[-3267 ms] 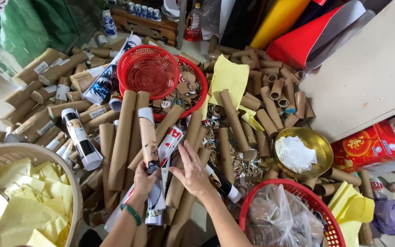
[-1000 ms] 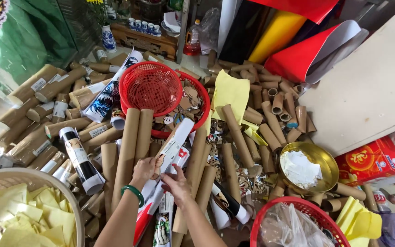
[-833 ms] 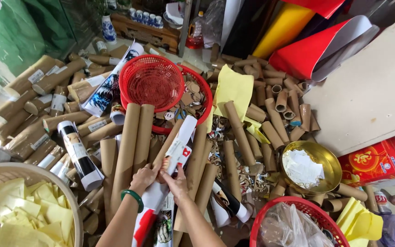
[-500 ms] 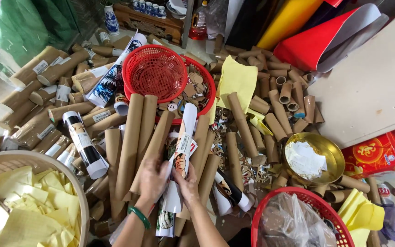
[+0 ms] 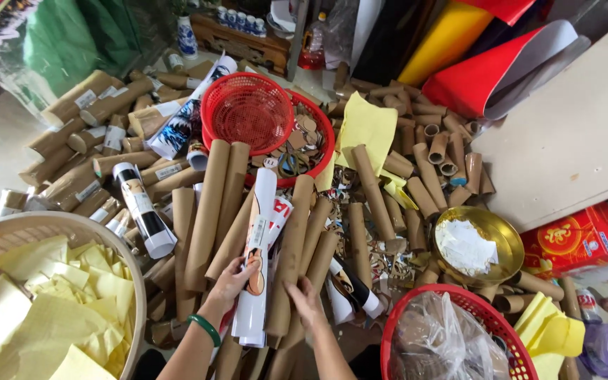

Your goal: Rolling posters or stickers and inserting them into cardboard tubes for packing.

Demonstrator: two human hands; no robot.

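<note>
pointing away, white printed roll (image 5: 256, 250) held lengthwise by left hand (image 5: 228, 281).

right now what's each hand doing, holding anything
Left hand: closed around the white printed roll.
Right hand: fingers spread, resting on a brown cardboard tube, not gripping it.

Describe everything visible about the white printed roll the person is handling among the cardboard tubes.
The white printed paper roll is a long, slim tube of glossy-looking paper with red and dark printing and a figure picture near its middle. It lies lengthwise, pointing away from the person, on top of brown cardboard tubes. The left hand grips its lower half from the left; the right hand rests on tubes beside it, apparently not touching it.
</note>
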